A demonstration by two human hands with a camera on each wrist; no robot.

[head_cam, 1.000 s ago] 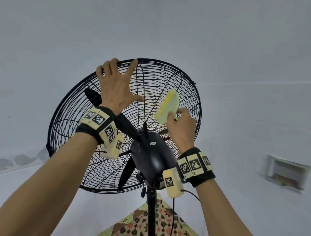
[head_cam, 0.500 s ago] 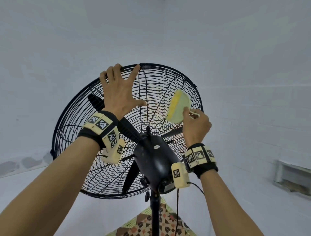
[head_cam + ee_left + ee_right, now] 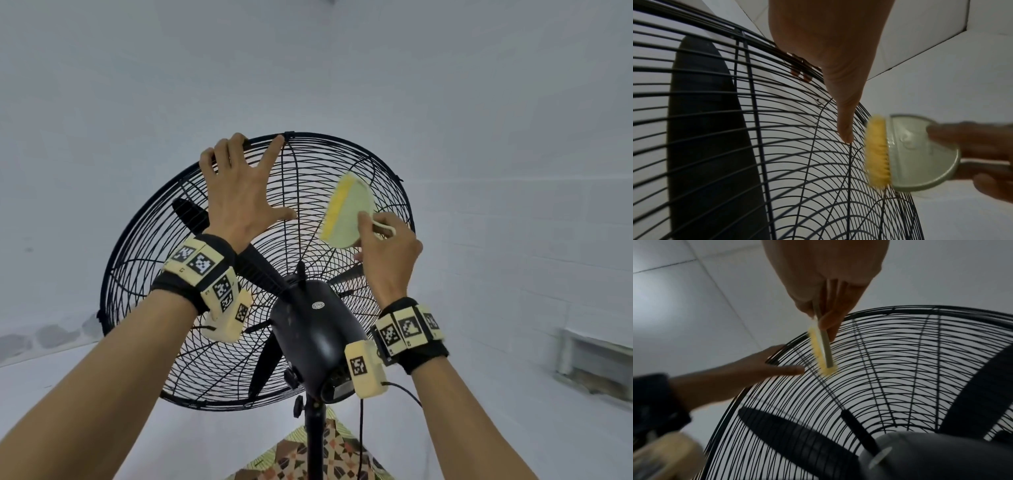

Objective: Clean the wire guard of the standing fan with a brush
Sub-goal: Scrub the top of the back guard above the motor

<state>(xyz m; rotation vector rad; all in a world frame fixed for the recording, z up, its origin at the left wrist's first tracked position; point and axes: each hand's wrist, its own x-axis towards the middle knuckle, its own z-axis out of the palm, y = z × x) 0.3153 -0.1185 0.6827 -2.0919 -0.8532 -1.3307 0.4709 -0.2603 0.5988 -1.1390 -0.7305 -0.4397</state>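
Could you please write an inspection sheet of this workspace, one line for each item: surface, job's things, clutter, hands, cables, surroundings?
Surface: no table seen; patterned floor mat under the fan pole.
Job's things: black wire guard of the standing fan, seen from the back; brush with yellow bristles against the upper right wires.
Clutter: nothing seen.
Hands: left hand spread on the guard, fingertips over the top rim; right hand grips the brush by its handle.
Cables: a black cable hangs beside the pole below the motor housing.
Surroundings: plain white walls; low wall opening at the right.
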